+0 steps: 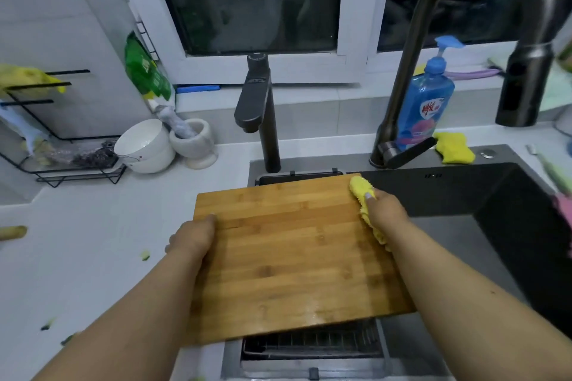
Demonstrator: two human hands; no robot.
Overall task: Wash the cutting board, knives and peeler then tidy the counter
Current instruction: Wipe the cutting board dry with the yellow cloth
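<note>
The pale counter point(93, 241) runs around a dark sink point(510, 226) set into it at three o'clock. At ten o'clock stand a black wire rack point(62, 161), a white bowl point(145, 145) and, touching it, a stone mortar point(195, 145). Toward one o'clock a blue soap bottle point(428, 102) stands behind the tap, a yellow sponge point(455, 151) just beside it. Small green scraps point(145, 255) lie at eight o'clock. A wooden cutting board point(294, 257) sits over the sink's left part.

Cutting board point(294, 254) over sink point(495, 226), both hands on it
</note>
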